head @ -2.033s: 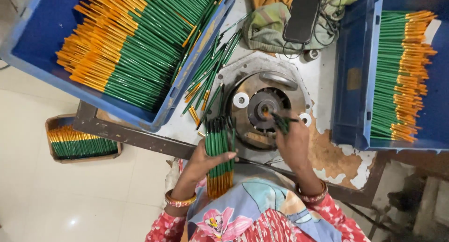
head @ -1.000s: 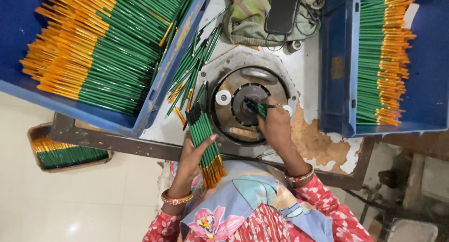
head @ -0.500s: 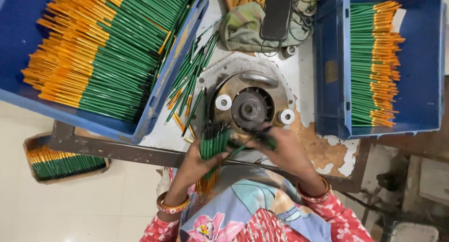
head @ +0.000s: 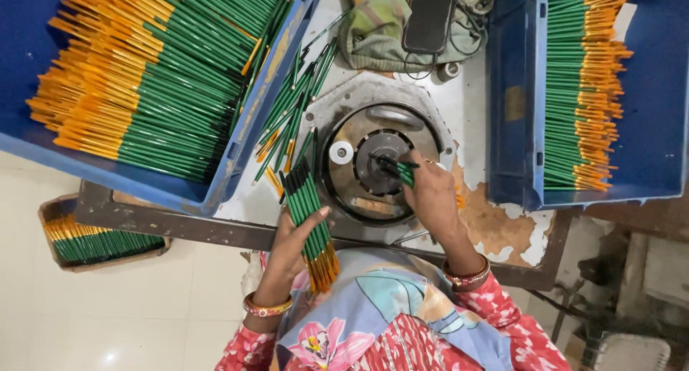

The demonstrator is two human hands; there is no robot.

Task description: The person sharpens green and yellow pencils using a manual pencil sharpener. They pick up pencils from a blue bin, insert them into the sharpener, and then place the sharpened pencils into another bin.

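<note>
Right hand (head: 430, 191) moved a pencil (head: 403, 171) onto the machine disc (head: 380, 163), tip hidden; left hand (head: 291, 245) grips a pencil bundle (head: 308, 220)

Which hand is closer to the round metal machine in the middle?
Right. The right hand rests over the round metal machine, pushing a pencil into its hub; the left hand holds a pencil bundle beside its lower-left edge.

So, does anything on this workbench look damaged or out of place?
Yes. The white tabletop coating has flaked off near the right hand, leaving a brown bare patch. Also, loose green pencils lie scattered at mixed angles beside the round machine, outside the blue crates.
</note>
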